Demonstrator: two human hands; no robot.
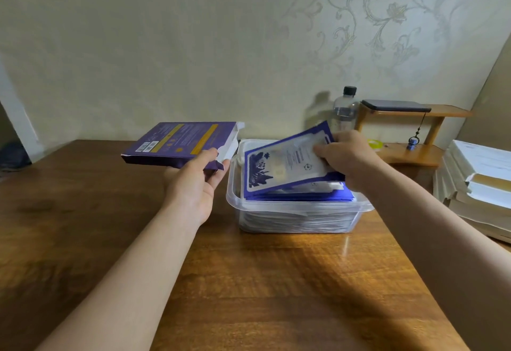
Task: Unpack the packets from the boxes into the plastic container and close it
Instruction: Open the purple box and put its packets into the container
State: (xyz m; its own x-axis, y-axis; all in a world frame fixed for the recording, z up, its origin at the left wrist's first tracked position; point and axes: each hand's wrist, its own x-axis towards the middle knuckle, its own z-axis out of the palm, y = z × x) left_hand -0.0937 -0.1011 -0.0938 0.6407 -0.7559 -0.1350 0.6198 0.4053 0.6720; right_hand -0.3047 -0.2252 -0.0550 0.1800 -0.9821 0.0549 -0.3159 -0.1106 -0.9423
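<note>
At the centre of the frame the clear plastic container (298,220) stands on the wooden table (249,281), without a lid, and it is filled with packets almost to the rim. The right hand (348,157) pinches a small bundle of blue and white packets (287,162) by their upper right edge; the bundle is tilted, with its lower end over the pile in the container. Left of the container, the left hand (193,179) grips the purple box (182,140) from below (its white flap on the right end is open), above the table. A bottle (345,110) stands behind.
</note>
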